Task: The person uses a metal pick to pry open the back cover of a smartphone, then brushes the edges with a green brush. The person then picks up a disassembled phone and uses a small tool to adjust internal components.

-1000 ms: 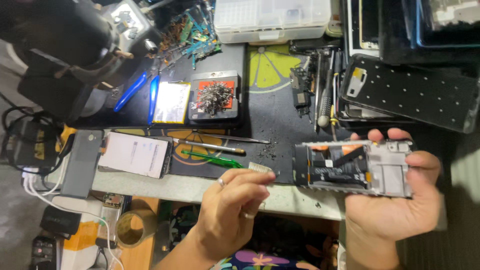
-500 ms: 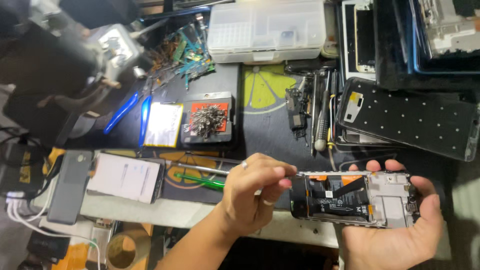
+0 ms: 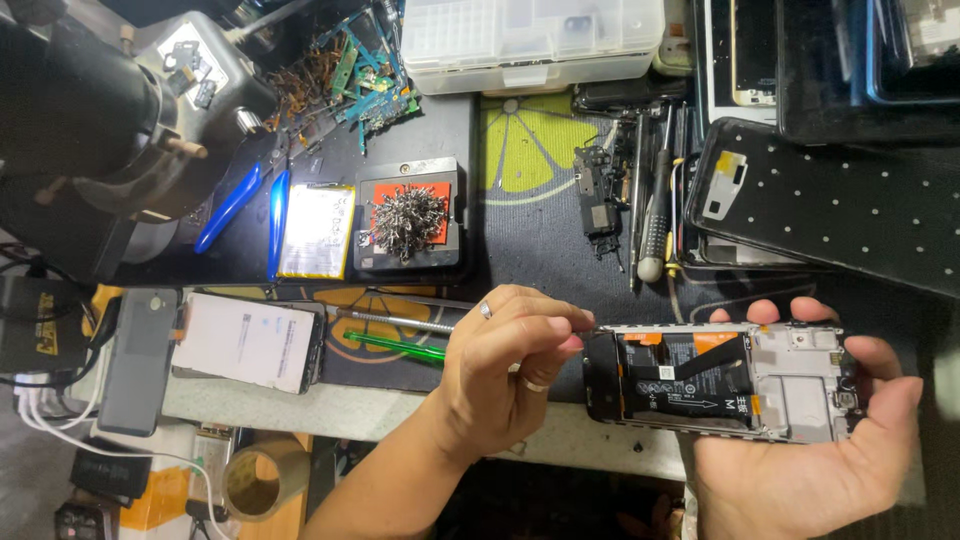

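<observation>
R hand (image 3: 800, 460) cupped under opened phone (image 3: 720, 382), fingers clamped on its edges. L hand (image 3: 505, 365) pinched shut at phone's left end; held item too small to tell.

Bare forearms, no sleeves; left hand (image 3: 505, 375) wears two silver rings; right hand (image 3: 800, 470) ringless

opened phone (image 3: 720, 380): matt metal frame | storage box (image 3: 530, 40): translucent plastic | mat (image 3: 530, 230): matt rubbery
</observation>
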